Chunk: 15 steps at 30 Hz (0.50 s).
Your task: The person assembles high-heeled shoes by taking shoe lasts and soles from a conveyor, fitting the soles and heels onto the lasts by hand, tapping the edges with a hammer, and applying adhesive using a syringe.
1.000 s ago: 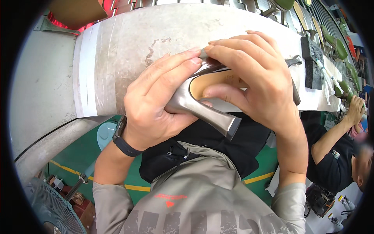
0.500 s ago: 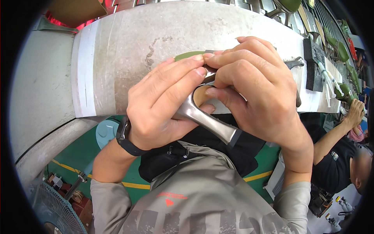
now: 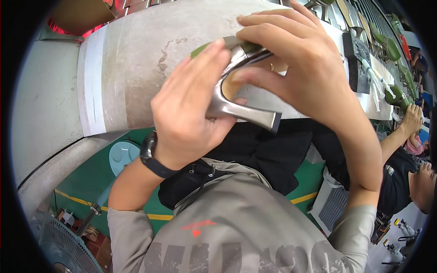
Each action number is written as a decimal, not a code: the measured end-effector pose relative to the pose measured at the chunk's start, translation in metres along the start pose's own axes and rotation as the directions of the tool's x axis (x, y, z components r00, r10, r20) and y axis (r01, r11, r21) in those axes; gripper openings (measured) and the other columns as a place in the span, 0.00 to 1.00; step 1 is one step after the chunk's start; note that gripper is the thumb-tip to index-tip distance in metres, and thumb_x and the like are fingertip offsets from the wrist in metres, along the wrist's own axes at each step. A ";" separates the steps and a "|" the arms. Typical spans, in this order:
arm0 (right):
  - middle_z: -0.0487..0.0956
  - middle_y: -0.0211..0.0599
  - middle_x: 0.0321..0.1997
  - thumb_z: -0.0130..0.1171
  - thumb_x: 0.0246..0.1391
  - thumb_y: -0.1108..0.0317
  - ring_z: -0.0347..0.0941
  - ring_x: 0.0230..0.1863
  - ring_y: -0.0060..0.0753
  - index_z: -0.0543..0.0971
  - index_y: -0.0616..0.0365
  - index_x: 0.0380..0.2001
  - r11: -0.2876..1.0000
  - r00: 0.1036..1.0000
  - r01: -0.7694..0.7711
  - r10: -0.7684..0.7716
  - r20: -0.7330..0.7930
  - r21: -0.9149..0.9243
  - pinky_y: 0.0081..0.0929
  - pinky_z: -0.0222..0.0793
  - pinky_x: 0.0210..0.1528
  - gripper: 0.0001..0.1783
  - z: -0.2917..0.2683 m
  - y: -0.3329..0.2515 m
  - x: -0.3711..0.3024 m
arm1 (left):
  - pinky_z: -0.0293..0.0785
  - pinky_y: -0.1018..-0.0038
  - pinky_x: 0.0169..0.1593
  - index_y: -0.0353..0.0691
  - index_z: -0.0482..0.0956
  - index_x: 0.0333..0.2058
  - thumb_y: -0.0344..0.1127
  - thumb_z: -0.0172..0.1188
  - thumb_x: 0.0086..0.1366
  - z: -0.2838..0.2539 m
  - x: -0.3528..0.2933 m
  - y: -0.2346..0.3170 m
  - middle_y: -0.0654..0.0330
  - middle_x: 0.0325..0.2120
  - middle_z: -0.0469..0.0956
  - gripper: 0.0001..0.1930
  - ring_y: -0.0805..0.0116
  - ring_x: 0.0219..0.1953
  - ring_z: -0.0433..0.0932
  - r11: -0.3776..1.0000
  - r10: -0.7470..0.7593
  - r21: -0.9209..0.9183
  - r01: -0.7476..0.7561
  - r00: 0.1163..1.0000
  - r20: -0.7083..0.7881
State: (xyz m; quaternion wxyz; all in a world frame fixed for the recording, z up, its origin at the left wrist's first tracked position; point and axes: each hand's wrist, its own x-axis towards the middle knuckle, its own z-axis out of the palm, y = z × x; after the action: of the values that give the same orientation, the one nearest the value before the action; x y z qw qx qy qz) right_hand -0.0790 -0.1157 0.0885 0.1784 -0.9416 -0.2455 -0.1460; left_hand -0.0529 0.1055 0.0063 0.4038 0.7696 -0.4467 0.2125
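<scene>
My left hand (image 3: 186, 109), with a dark watch on its wrist, is wrapped round a high-heeled shoe (image 3: 250, 114) above the worktable. The shoe's silver-grey heel points right and toward me, ending in a dark tip. Part of a green shoe last (image 3: 199, 49) shows beyond my left fingers. My right hand (image 3: 296, 57) arches over the far side of the shoe, its thumb at the tan surface inside the heel's curve and its index finger on the upper edge. The fingers partly hide the shoe's body, and motion blurs both hands slightly.
The pale worktable (image 3: 141, 68) curves across the view. At its right lie a black block (image 3: 356, 61) and white syringes (image 3: 375, 86). A co-worker's hand (image 3: 412, 119) touches another green last (image 3: 397, 97). Lower left are a light blue stool (image 3: 123, 158) and a fan (image 3: 66, 241).
The heel has swung from pointing down-right to pointing more sideways. My right hand has risen away from my left fingers, its thumb and fingers wider apart. A wrench at the right is now hidden.
</scene>
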 end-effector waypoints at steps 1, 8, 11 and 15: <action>0.84 0.46 0.46 0.77 0.43 0.60 0.81 0.47 0.48 0.83 0.61 0.45 0.996 0.994 0.078 -0.081 -0.074 -0.045 0.41 0.75 0.52 0.26 0.001 0.010 -0.005 | 0.78 0.59 0.59 0.30 0.75 0.60 0.29 0.76 0.49 -0.003 0.005 0.001 0.44 0.57 0.79 0.37 0.48 0.56 0.82 0.993 -0.076 -0.084 0.083 0.994 0.077; 0.82 0.47 0.51 0.74 0.48 0.49 0.79 0.49 0.49 0.81 0.64 0.51 0.971 0.926 0.232 -0.239 -0.292 -0.058 0.42 0.73 0.51 0.33 0.039 0.037 -0.023 | 0.75 0.64 0.64 0.29 0.72 0.65 0.24 0.75 0.49 -0.016 0.027 0.004 0.42 0.63 0.74 0.42 0.50 0.63 0.78 0.970 -0.111 -0.166 0.177 0.933 0.344; 0.82 0.42 0.44 0.73 0.48 0.48 0.77 0.41 0.43 0.81 0.63 0.47 0.961 0.897 0.269 -0.275 -0.347 -0.066 0.39 0.73 0.47 0.31 0.047 0.042 -0.020 | 0.75 0.63 0.64 0.29 0.72 0.65 0.25 0.76 0.50 -0.008 0.034 0.006 0.42 0.63 0.74 0.41 0.48 0.63 0.78 0.980 0.005 -0.194 0.055 0.956 0.293; 0.82 0.39 0.42 0.72 0.48 0.49 0.77 0.40 0.42 0.81 0.62 0.45 0.961 0.911 0.261 -0.276 -0.307 -0.089 0.37 0.72 0.46 0.29 0.044 0.043 -0.023 | 0.75 0.63 0.64 0.30 0.73 0.64 0.26 0.76 0.51 -0.007 0.037 0.007 0.41 0.63 0.75 0.40 0.47 0.62 0.78 0.989 0.022 -0.144 0.024 0.950 0.310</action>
State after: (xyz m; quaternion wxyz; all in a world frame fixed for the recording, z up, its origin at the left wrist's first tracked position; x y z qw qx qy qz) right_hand -0.0677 -0.1425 0.0294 0.1719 -0.8672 -0.3372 -0.3236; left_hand -0.0399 0.0901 0.0389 0.3836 0.7620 -0.5188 0.0552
